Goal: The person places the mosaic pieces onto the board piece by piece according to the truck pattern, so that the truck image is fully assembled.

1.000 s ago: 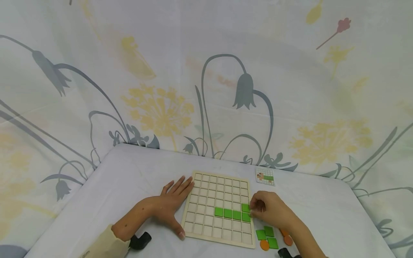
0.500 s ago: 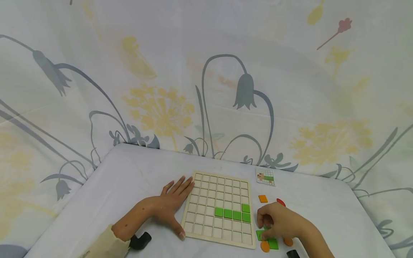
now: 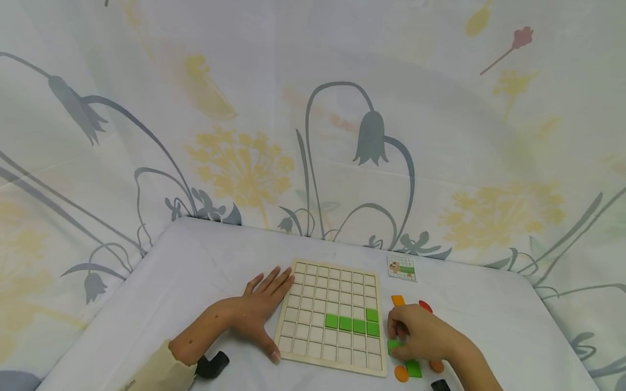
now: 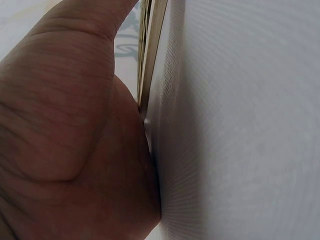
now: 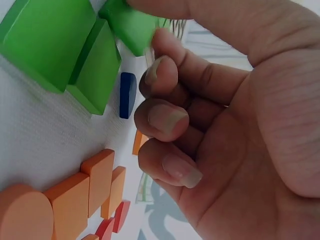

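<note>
A pale wooden grid board (image 3: 320, 293) lies on the white table. Set in it are green square tiles: several in a row (image 3: 345, 323) and one green tile (image 3: 372, 315) above the row's right end. My left hand (image 3: 256, 312) lies with spread fingers along the board's left edge, the thumb near its lower left corner. To the right of the board, my right hand (image 3: 420, 328) pinches a loose green tile (image 5: 131, 25) between thumb and index finger; the other fingers curl inward. Two more green tiles (image 5: 50, 40) lie close by in the right wrist view.
Orange pieces lie around the right hand, among them a round one (image 3: 401, 373) and a square one (image 3: 398, 300). A red piece (image 3: 425, 306) and a dark blue piece (image 5: 128, 95) are there too. A small picture card (image 3: 402, 267) lies behind, near the patterned cloth backdrop (image 3: 274, 108).
My right hand has left the board's right edge, moved down to the loose tiles and taken hold of a green tile, which has shifted slightly. The left hand has stayed still.
</note>
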`<control>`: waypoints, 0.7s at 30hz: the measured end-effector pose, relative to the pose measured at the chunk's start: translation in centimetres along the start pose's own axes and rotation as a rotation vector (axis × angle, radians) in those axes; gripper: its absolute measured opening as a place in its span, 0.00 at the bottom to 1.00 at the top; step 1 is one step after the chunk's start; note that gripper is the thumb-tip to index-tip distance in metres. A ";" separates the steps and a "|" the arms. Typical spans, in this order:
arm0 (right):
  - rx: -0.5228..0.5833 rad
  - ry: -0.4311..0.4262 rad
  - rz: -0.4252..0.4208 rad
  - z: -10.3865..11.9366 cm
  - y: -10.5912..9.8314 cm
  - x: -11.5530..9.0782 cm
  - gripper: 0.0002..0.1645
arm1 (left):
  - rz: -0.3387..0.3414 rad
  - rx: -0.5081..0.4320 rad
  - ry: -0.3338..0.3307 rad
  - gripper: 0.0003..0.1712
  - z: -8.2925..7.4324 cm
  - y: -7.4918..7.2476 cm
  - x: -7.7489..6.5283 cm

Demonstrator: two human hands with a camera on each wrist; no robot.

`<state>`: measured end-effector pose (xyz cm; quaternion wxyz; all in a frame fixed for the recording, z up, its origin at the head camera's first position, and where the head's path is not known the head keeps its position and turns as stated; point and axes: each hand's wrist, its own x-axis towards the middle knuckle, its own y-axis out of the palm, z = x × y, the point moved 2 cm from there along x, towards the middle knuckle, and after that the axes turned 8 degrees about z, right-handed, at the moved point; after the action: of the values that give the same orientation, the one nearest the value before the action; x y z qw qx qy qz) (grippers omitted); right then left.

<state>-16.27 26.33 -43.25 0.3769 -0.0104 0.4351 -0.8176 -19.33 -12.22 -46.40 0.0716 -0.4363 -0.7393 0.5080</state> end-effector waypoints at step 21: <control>-0.010 -0.005 0.022 0.6 0.1 0.6 0.17 | -0.002 -0.011 0.013 0.88 -0.1 -0.2 -0.1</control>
<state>-16.38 25.47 -43.11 0.3871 -0.0095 0.4381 -0.8113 -19.29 -12.24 -46.18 0.0746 -0.4391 -0.7421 0.5010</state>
